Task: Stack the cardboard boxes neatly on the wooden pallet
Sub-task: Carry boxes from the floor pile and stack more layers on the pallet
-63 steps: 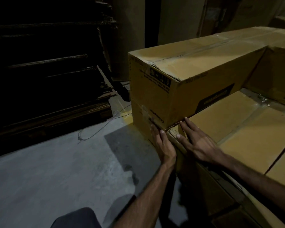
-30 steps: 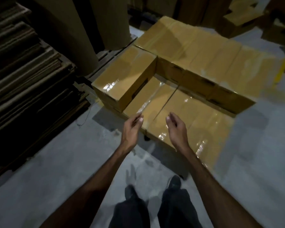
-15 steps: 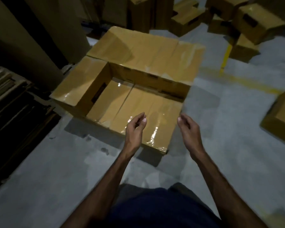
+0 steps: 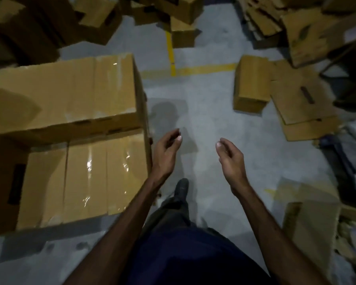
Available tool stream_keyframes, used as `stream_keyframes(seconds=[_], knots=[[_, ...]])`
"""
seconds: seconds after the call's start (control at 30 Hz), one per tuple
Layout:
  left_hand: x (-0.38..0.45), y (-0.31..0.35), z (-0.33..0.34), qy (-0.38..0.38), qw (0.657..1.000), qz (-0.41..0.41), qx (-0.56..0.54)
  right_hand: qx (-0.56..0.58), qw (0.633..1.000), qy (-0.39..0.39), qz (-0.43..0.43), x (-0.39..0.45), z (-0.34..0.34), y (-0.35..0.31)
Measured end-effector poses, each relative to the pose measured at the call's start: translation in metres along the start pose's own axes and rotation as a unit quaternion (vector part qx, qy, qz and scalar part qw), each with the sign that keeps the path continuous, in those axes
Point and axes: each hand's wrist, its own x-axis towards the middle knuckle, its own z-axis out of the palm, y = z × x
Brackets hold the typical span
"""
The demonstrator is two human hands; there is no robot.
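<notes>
Above floor (image 4: 206, 112): both hands (image 4: 197, 153) empty.

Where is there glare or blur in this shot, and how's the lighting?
Head view: dim overall, corners darkest; bright glare streaks on the taped tops of the lower stacked boxes; the loose boxes and image edges look soft and smeared; wide-angle bending at the borders; left hand and right hand are fairly sharp.
</notes>
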Motion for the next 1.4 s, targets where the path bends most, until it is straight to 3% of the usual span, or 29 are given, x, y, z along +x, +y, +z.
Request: stream_keyframes(seconds=[0.4, 0.63, 0.83, 1.07, 1.27, 1.4], knots=[[0.202, 0.044, 0.158, -0.193, 0.981, -0.013, 0.012, 0.009, 0.982, 0.18, 0.05, 0.163, -0.092, -0.035], [0.288, 0.059, 0.244, -0.232, 0.971, -0.011, 0.063, 0.04, 0.973, 0.22, 0.065, 0.256, -0.152, -0.045], [0.365, 0.077, 0.36, -0.205, 0.975, -0.027, 0.076, 0.043, 0.974, 0.212, 0.075, 0.381, -0.243, -0.04], [0.439, 0.108, 0.475, -0.128, 0.987, -0.091, 0.047, -0.042, 0.988, 0.119, 0.084, 0.53, -0.348, -0.067], [0.505, 0.096, 0.523, -0.062, 0.985, -0.153, 0.044, -0.094, 0.989, 0.058, 0.097, 0.655, -0.38, -0.078], [0.569, 0.076, 0.55, -0.06, 0.977, -0.197, 0.054, -0.104, 0.985, 0.035, 0.135, 0.729, -0.384, -0.076]])
